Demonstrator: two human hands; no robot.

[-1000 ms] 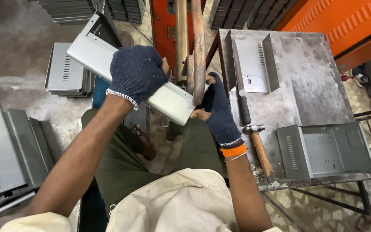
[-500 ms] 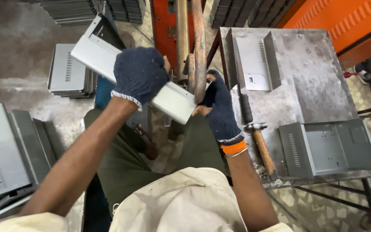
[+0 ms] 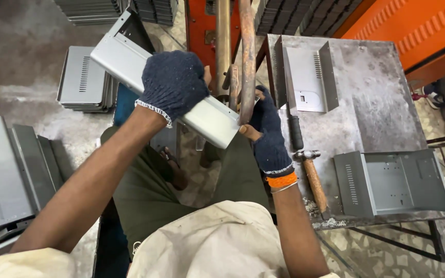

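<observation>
Concrete workshop floor (image 3: pixel 21 62), grey and dusty. Far left: flat grey sheet-metal panels (image 3: pixel 6 175) lying on it; a stack of vented covers (image 3: pixel 83 77) further up. Left hand (image 3: pixel 173 82), in a dark knit glove, forearm reaching up and across, grip clamped over the top of a long bent metal channel (image 3: pixel 124 56) held slanted above the lap. Right hand (image 3: pixel 269 136), gloved, orange wristband, grip closed on the channel's lower end beside rusty upright bars (image 3: pixel 246 56). Right: steel table (image 3: pixel 382 103) carrying a knife-like tool (image 3: pixel 292 113), hammer (image 3: pixel 312 175), two open metal enclosures (image 3: pixel 392 183).
</observation>
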